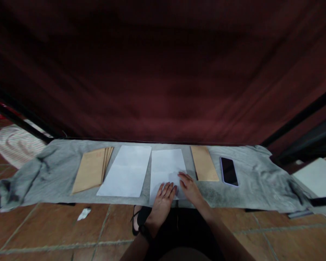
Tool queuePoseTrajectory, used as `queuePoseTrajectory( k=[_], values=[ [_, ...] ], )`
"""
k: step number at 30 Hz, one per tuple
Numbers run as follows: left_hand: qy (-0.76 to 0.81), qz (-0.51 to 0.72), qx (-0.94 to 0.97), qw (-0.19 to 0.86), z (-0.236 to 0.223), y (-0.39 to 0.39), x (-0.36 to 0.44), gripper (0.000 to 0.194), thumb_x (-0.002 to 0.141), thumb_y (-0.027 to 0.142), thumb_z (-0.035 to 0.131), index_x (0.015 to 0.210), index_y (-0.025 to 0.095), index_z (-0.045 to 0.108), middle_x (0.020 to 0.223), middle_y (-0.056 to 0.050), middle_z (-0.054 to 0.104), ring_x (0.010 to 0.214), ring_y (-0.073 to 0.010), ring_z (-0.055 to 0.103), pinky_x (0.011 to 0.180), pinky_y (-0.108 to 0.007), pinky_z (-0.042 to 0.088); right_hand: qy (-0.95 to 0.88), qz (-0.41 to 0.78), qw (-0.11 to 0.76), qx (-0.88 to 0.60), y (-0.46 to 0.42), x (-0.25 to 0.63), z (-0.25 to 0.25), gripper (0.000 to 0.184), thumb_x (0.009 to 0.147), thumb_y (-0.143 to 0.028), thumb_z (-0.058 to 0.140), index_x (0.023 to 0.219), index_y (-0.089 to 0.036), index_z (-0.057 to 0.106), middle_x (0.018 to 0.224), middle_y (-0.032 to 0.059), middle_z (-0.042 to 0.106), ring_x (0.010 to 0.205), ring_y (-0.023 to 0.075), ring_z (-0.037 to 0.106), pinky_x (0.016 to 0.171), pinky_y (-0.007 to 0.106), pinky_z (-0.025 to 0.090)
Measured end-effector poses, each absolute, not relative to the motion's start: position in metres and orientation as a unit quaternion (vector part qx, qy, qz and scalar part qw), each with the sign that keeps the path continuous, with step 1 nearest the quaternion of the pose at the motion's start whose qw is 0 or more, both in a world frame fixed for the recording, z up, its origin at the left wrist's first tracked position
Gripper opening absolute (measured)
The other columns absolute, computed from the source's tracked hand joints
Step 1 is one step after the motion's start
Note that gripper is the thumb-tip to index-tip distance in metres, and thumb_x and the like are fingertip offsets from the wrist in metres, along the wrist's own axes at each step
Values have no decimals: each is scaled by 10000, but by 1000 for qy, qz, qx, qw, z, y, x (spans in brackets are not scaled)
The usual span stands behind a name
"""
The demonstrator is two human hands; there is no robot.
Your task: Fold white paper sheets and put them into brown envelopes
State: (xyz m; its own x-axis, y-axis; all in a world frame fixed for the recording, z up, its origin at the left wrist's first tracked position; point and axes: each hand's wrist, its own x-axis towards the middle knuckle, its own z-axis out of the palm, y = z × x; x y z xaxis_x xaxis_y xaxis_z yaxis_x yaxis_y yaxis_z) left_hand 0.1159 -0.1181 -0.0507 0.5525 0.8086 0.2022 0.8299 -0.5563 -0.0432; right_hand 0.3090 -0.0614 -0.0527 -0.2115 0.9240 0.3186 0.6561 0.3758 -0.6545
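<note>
A creased sheet of white paper (167, 162) lies before me on a grey cloth. My left hand (163, 199) rests flat on its near part, fingers stretched out. Close by on the right, my right hand (189, 188) touches the same sheet near its right edge, fingers extended and slightly bent. Neither hand grips anything visible. The patch of paper under both hands is hidden. To the left lies a stack of white paper or a single sheet (127, 170); I cannot tell which. A brown envelope (204, 164) lies just right of my right hand.
Several brown envelopes (91, 166) lie fanned at the left. A phone (229, 171) with a dark screen sits at the right. The grey cloth (256, 181) covers a narrow surface, with a dark red curtain (163, 90) behind it. A white scrap (84, 214) is on the tiled floor.
</note>
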Motion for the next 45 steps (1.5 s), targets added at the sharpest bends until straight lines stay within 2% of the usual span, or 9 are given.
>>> queuePoseTrajectory(
  k=[5, 11, 16, 20, 24, 31, 39, 42, 45],
  values=[
    [-478, -95, -873, 8, -52, -110, 121, 550, 916, 103, 441, 1453, 215, 478, 1519, -68, 517, 1419, -211, 448, 1184, -439, 359, -793, 147, 284, -519, -57, 301, -55, 403, 972, -197, 441, 1323, -184, 637, 1392, 106, 621, 1316, 213, 558, 1121, 414, 470],
    [-505, -178, -839, -97, -42, -114, 115, 615, 920, 243, 486, 1523, 191, 377, 1541, -93, 483, 1438, -212, 425, 1184, -459, 390, -822, 81, 223, -518, -64, 303, -66, 434, 1012, -213, 402, 1412, -156, 559, 1496, 122, 524, 1405, 244, 457, 1164, 478, 396],
    [-571, -195, -796, -51, -42, -77, 133, 546, 1004, 241, 306, 1533, 116, 357, 1579, -131, 417, 1488, -231, 337, 1209, -485, 342, -823, 67, 219, -521, -48, 282, -66, 492, 996, -154, 369, 1470, -113, 494, 1516, 138, 497, 1426, 229, 426, 1183, 444, 368],
    [-603, -167, -780, -10, -55, -52, 135, 561, 1026, 371, 303, 1503, 97, 412, 1555, -158, 444, 1475, -275, 359, 1197, -514, 342, -820, 26, 200, -535, -38, 271, -68, 498, 995, -199, 417, 1488, -170, 482, 1557, 111, 447, 1449, 255, 388, 1195, 472, 318],
    [-622, -172, -763, 23, -67, -50, 123, 632, 1018, 463, 326, 1508, 71, 399, 1565, -183, 414, 1480, -283, 349, 1200, -483, 339, -802, -23, 209, -559, -41, 274, -75, 500, 1013, -269, 435, 1504, -176, 456, 1566, 124, 431, 1443, 269, 398, 1181, 476, 311],
    [-649, -212, -729, 49, -69, -63, 104, 638, 1024, 424, 325, 1550, 61, 309, 1562, -210, 408, 1486, -302, 331, 1191, -500, 347, -765, -60, 224, -601, -50, 289, -81, 569, 1026, -336, 426, 1529, -74, 378, 1542, 188, 445, 1431, 291, 411, 1167, 478, 326],
    [-666, -209, -716, 36, -61, -79, 97, 607, 1015, 325, 334, 1559, 59, 284, 1554, -205, 425, 1481, -309, 340, 1194, -519, 350, -761, -14, 227, -608, -65, 310, -78, 570, 1038, -316, 364, 1554, -79, 330, 1565, 183, 410, 1445, 306, 391, 1169, 502, 339],
    [-649, -210, -730, 41, -58, -85, 112, 613, 1014, 303, 338, 1582, 102, 228, 1580, -170, 399, 1497, -284, 311, 1205, -521, 333, -754, 1, 247, -609, -69, 301, -71, 547, 1037, -272, 342, 1556, -98, 333, 1565, 174, 414, 1456, 306, 376, 1166, 540, 338],
    [-602, -190, -775, 28, -60, -93, 133, 605, 999, 223, 330, 1586, 126, 217, 1604, -134, 370, 1500, -243, 307, 1216, -477, 327, -787, 38, 248, -563, -75, 281, -64, 531, 1034, -224, 307, 1551, -109, 350, 1557, 154, 433, 1467, 263, 365, 1186, 513, 333]
  ],
)
